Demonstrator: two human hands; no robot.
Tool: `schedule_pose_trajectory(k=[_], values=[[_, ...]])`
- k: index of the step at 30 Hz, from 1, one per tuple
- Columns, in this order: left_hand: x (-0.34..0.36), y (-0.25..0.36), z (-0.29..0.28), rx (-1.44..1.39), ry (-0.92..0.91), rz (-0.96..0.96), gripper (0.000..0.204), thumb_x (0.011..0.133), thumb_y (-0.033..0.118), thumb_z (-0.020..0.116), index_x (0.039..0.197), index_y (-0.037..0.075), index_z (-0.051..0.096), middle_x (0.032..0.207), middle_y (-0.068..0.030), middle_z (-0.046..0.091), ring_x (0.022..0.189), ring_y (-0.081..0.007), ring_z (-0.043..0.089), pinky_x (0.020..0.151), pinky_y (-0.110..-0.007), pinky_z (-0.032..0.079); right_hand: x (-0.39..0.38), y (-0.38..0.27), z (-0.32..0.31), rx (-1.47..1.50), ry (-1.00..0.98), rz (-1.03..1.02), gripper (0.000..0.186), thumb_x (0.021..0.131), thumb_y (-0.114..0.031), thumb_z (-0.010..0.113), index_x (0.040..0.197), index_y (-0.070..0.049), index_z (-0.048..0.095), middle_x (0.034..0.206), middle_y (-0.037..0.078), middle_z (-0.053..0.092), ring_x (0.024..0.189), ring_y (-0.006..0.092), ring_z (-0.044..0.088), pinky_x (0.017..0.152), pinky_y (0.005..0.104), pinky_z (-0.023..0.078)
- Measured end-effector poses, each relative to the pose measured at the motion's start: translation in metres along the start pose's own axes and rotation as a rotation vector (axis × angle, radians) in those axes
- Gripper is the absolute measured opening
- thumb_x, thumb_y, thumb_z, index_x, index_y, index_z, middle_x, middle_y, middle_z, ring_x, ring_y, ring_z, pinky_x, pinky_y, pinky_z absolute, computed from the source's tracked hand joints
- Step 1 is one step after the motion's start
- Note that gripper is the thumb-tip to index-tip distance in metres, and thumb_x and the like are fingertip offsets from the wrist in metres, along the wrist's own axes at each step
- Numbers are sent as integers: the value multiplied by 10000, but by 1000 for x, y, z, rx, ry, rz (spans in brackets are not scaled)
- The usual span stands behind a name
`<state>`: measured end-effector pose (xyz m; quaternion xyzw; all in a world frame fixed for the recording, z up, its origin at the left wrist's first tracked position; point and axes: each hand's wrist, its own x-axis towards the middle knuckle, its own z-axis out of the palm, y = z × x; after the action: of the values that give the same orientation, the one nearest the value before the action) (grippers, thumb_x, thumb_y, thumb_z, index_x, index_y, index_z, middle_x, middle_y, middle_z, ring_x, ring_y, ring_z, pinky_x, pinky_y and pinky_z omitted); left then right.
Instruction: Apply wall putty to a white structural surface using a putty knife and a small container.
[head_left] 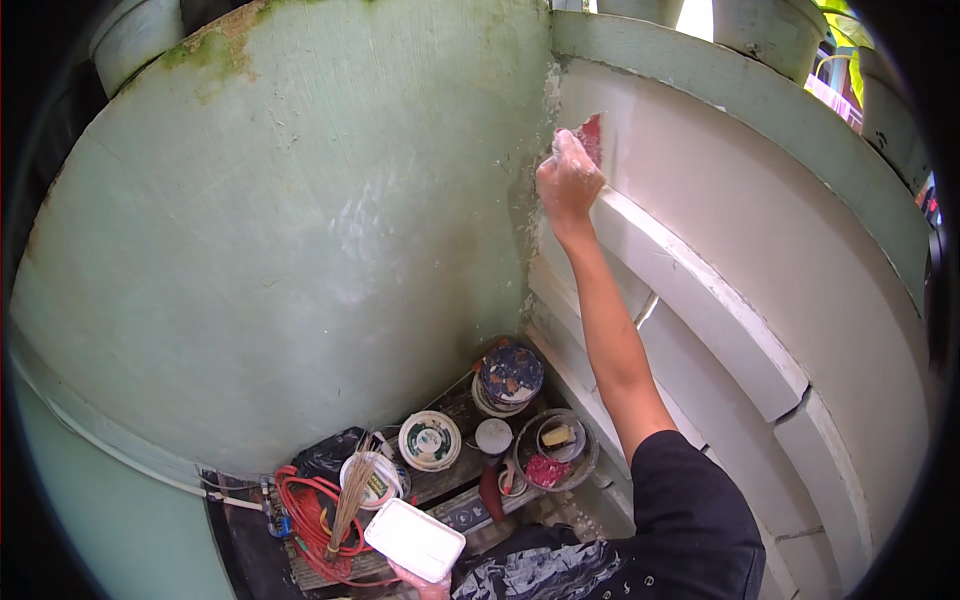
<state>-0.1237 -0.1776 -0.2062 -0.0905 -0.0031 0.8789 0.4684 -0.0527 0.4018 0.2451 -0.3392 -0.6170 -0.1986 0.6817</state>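
At the far end of the white wall [690, 150], close to the corner, my right hand [570, 180] is closed around a red putty scraper [594, 138]. Its blade lies against the pale surface, and whitish smears cover my fingers. Low in view, my left hand [428, 588] grips a white rectangular plastic tray [415, 538] from its near edge. The tray's inside looks white; I cannot tell whether putty coats it. Most of the left hand is hidden beneath the tray and by the picture's lower edge.
A stained green wall [330, 220] meets the white one. Below stand lidded paint buckets [430, 441], a dark-topped bucket [512, 374], a basin [583, 474] holding a red cloth, a stick bundle [352, 490] and a coiled red hose [290, 500]. Plant pots [765, 35] line the ledge.
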Motion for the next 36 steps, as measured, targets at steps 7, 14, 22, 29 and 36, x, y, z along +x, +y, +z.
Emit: schedule_pose_trajectory(k=[7,14,22,29,36], values=[[-10,-24,50,370,-59,145,614,886,435,548,1378,109,381,1313,-63,515,1107,-233,567,944,-429,462,0,22,-17,-125,41,56,333,660,14,571,974,-45,661,900,125,689,736,308,666,631,386,535],[-2,-50,96,1360,-217,648,883,850,361,643,1481,31,122,1445,-223,355,1226,-379,490,1052,-554,359,27,0,-10,-10,72,104,321,656,15,569,960,-44,653,845,125,684,750,313,665,652,409,529],[0,-31,43,1712,-307,988,844,854,355,631,1475,41,153,1444,-204,368,1231,-344,493,1053,-527,370,48,7,-7,-219,-17,-72,315,689,23,588,980,-76,654,847,99,672,659,274,662,563,369,527],[7,-32,41,1656,-244,929,909,807,274,684,1484,81,108,1459,-200,345,1252,-330,473,1047,-525,373,43,15,4,-344,-198,-142,298,707,0,608,983,-104,649,862,90,647,722,255,663,560,360,534],[11,-28,37,1594,-200,822,998,761,192,738,1492,120,62,1473,-196,322,1274,-315,454,1041,-523,377,38,-20,-38,-469,-225,-630,78,762,-94,601,837,-107,580,981,79,566,910,202,577,725,356,501]])
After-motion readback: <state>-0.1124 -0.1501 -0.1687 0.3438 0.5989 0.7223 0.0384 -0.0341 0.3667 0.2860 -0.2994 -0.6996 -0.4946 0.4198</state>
